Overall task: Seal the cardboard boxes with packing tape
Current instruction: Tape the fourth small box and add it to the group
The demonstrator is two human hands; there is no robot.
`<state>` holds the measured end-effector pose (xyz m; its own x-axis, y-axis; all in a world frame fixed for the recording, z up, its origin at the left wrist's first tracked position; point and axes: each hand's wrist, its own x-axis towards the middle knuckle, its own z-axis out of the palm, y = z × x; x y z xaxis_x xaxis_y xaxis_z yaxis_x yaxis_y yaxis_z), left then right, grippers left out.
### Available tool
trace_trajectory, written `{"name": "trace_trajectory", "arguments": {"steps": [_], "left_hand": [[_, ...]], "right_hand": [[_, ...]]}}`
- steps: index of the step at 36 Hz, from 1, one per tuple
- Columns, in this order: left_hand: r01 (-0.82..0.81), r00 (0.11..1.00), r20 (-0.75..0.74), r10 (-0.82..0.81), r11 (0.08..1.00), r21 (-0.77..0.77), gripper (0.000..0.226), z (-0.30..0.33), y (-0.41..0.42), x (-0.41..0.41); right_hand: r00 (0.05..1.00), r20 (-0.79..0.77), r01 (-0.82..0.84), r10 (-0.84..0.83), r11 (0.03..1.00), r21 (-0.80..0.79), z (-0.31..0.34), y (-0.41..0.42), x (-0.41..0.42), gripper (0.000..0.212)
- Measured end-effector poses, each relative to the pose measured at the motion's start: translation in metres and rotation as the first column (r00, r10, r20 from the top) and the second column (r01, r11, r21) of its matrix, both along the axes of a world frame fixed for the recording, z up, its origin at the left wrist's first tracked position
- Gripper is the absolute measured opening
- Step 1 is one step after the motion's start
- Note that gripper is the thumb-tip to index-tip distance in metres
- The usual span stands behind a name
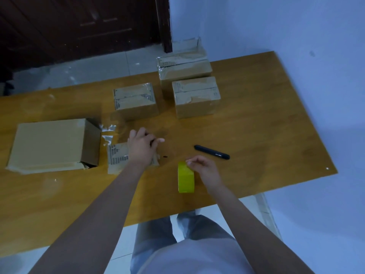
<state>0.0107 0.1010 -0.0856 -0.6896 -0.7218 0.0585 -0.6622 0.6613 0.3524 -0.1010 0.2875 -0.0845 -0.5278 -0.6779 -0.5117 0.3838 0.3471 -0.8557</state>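
Wooden table (256, 115) holding four taped boxes (136, 101) beyond the left hand (141, 147), whose fingers curl on a flat cardboard piece (118, 157); right hand (205, 171) pinches the yellow tape roll (185, 178); pen (211, 152) beyond it, its lettering unreadable

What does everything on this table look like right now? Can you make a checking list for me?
Surface: wooden table, bare wood at the right.
Job's things: yellow tape roll standing on edge near the front; three taped boxes at the back; large box lying at the left, its end open; small box under the left forearm.
Clutter: black pen right of centre; loose clear tape beside the large box.
Hands: left hand over the small box, hold unclear; right hand pinches at the roll's top.
Cables: nothing seen.
Surroundings: dark door, pale wall, tiled floor.
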Motion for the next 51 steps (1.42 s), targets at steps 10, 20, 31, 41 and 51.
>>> {"name": "trace_trajectory", "arguments": {"steps": [10, 20, 31, 41, 51], "left_hand": [[0.189, 0.970, 0.104, -0.217, 0.954, 0.233, 0.046, 0.027, -0.005, 0.018], [0.381, 0.911, 0.124, -0.393, 0.918, 0.107, 0.033, 0.025, 0.017, 0.059], [0.352, 0.936, 0.071, -0.346, 0.929, -0.117, 0.016, 0.007, 0.029, 0.051], [-0.045, 0.996, -0.080, 0.044, 0.999, -0.013, 0.024, -0.006, 0.059, 0.033], [-0.278, 0.948, 0.156, 0.278, 0.960, -0.022, 0.036, 0.006, 0.059, 0.002]], "right_hand": [[1.000, -0.026, -0.012, 0.012, 0.999, 0.030, 0.001, -0.004, 0.000, 0.014], [0.997, -0.045, -0.063, 0.063, 0.998, 0.003, 0.001, -0.008, -0.005, 0.007], [0.999, -0.009, -0.053, 0.053, 0.999, 0.001, 0.002, -0.011, -0.006, 0.011], [0.999, -0.015, -0.034, 0.034, 0.999, -0.001, -0.002, -0.010, -0.008, 0.008], [1.000, 0.014, -0.018, 0.017, 1.000, 0.026, -0.002, -0.012, -0.008, 0.008]]}}
